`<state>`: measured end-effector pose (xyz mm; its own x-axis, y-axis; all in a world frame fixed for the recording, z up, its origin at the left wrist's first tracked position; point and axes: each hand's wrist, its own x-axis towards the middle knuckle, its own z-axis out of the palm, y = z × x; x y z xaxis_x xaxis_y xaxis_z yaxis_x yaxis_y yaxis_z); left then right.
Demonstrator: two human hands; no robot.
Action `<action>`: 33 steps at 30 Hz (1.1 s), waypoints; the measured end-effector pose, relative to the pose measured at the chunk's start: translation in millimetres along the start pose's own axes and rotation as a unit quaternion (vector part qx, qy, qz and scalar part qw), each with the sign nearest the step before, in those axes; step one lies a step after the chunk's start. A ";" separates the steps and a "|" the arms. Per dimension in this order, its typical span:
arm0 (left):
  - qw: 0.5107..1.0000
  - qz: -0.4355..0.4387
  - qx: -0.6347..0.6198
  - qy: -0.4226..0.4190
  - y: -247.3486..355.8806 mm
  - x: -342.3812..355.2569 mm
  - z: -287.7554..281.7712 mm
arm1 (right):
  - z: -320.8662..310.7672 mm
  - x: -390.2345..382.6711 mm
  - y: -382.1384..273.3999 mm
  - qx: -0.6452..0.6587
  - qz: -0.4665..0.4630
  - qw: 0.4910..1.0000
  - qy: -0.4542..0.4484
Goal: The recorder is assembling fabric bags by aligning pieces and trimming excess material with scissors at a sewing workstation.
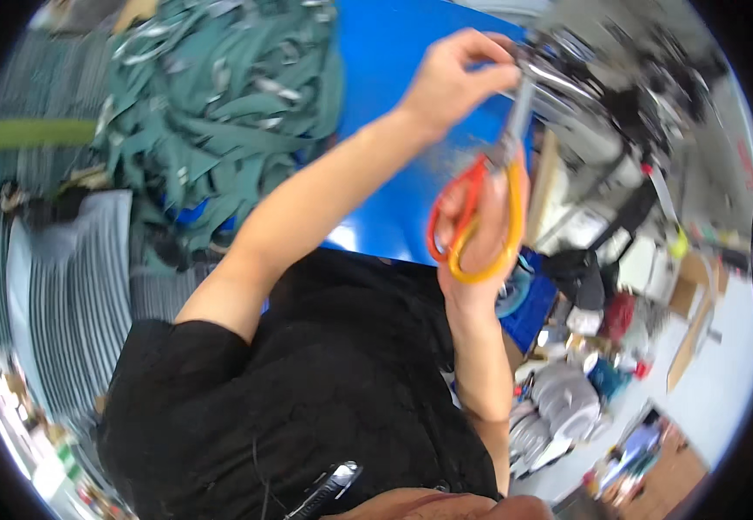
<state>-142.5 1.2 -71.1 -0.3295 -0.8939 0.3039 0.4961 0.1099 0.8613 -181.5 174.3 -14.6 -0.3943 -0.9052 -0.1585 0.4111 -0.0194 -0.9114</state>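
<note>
My right hand (485,217) is closed round a pair of scissors (516,126) with one red and one yellow handle loop. The blades point up and away, and they look nearly closed. Beside the blade tips, my left hand (466,76) is pinched, thumb against finger. Whatever lies between those fingertips is too blurred to name. Both hands are over the blue tabletop (385,52), close to the metal parts of a machine (567,87), which looks like a sewing machine. A large tangled heap of green fabric straps (220,104) lies left of my left forearm.
Stacks of grey-green strips (77,303) stand at the left, with an olive band (38,134) across one. On the right are a blue bin (532,303), large pale spools (563,403) and cluttered small items. Bits of debris lie on the tabletop beside the scissors.
</note>
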 end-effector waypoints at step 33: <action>0.830 0.187 0.479 0.218 266.6 4.0 -206.4 | -158.9 -45.2 90.4 -0.432 -0.178 0.883 0.038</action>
<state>154.2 -62.8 75.6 0.1281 -0.7693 0.6259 -0.4368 0.5229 0.7320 -257.2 280.9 -150.1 -0.4397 -0.8752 0.2017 -0.5180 0.0637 -0.8530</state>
